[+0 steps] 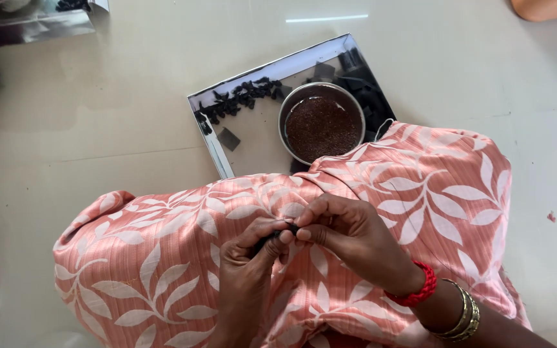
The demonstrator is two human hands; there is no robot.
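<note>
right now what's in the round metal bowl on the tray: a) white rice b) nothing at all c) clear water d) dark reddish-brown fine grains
d: the round metal bowl on the shiny tray is filled nearly to its rim with fine dark reddish-brown grains, with small black pieces lying loose on the tray beside it.

Steel tray [227,161] of dark pieces [240,96] (some flat), round bowl [289,106] of brown grains [322,127].
</note>
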